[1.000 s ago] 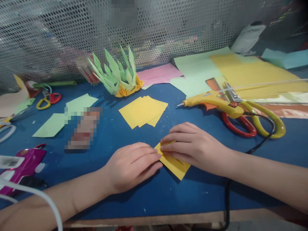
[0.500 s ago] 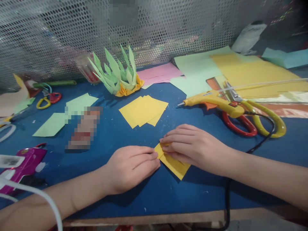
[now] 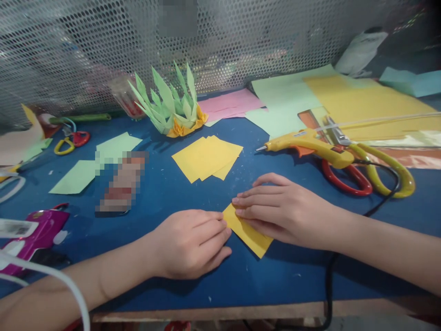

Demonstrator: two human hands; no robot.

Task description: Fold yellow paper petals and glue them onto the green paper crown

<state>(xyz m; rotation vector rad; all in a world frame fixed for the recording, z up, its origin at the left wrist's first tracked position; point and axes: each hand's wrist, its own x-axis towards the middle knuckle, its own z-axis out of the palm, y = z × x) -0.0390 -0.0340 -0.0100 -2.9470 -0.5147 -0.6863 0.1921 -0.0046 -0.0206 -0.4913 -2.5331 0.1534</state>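
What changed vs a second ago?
Left hand: thumb swung toward the person, apart from its fingers; fingertips drew slightly left. No visible release: it and the right hand stay on the yellow paper. Glue gun, stack unmoved.

papercraft workspace: glue gun (image 3: 312, 148), scissors (image 3: 365, 156)

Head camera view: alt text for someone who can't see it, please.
A bare right hand rests on a small yellow paper piece, bare left hand touching its corner, on a blue tabletop. Behind are yellow paper sheets and a spiky green paper model; right, a yellow glue gun.
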